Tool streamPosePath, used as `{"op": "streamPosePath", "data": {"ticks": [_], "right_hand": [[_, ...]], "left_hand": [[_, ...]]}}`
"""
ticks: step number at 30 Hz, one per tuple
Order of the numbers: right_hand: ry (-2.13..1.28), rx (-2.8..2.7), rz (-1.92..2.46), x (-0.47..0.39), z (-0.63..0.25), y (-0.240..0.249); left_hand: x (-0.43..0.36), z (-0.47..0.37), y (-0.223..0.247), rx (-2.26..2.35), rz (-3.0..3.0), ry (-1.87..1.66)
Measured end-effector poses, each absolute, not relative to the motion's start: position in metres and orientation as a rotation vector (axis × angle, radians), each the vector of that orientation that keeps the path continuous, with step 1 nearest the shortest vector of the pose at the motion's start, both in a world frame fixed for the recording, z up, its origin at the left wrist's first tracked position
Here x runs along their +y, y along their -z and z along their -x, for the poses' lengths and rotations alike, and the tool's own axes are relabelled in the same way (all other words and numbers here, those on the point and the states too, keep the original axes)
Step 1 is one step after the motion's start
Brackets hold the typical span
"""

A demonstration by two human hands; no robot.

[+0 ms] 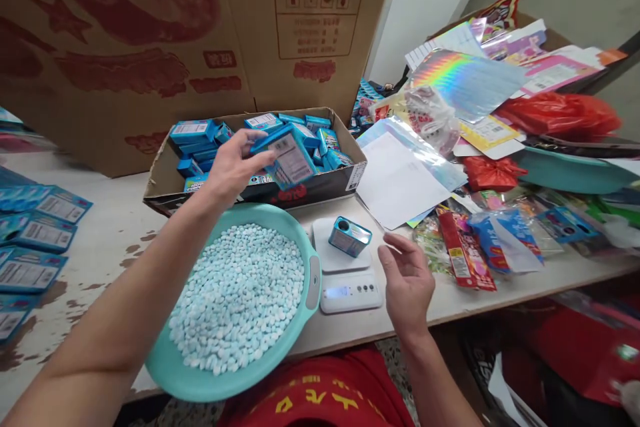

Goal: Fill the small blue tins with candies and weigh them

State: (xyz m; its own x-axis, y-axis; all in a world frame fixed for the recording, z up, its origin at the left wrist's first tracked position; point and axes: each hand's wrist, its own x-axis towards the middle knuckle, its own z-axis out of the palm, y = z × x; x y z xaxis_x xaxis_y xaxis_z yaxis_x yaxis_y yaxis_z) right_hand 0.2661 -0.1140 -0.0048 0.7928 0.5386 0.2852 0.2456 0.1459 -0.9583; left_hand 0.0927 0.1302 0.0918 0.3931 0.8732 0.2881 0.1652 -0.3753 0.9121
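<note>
My left hand [235, 163] grips a small blue candy box [293, 160], tilted, with its printed label side facing me. It hangs over a shallow cardboard tray [320, 195] filled with similar blue boxes. My right hand [407, 280] is empty, fingers apart and loosely bent, just right of a white digital scale [350, 293]. On the scale's plate stands a blue tin [350, 237] with a round dark spot on its top; the lit display is too blurred to read. Left of the scale, a turquoise bowl [240, 383] holds many pale blue and white candies [240, 293].
A large brown carton [250, 27] rises behind the tray. Stacked blue boxes [35, 240] stand at the left. To the right lie white paper sheets [405, 180], holographic sheets [465, 80], red plastic bags [560, 117] and colourful candy packets [465, 250]. The table's front edge runs below the scale.
</note>
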Motion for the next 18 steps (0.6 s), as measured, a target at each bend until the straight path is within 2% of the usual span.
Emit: {"op": "streamPosePath", "data": {"ticks": [3, 8, 14, 18], "right_hand": [[-0.424, -0.797, 1.371, -0.114, -0.244, 0.000], [-0.896, -0.986, 1.172, -0.113, -0.217, -0.006], [-1.111, -0.970, 1.172, -0.117, -0.195, -0.014], [-1.109, -0.783, 1.211, -0.122, -0.205, -0.016]], "left_hand": [[0.075, -0.069, -0.089, 0.804, -1.558, -0.903], [0.007, -0.048, -0.067, 0.724, -1.477, -0.470], [-0.017, -0.041, -0.061, 0.773, -1.567, -0.491], [-0.007, -0.035, -0.054, 0.796, -1.544, -0.509]]}}
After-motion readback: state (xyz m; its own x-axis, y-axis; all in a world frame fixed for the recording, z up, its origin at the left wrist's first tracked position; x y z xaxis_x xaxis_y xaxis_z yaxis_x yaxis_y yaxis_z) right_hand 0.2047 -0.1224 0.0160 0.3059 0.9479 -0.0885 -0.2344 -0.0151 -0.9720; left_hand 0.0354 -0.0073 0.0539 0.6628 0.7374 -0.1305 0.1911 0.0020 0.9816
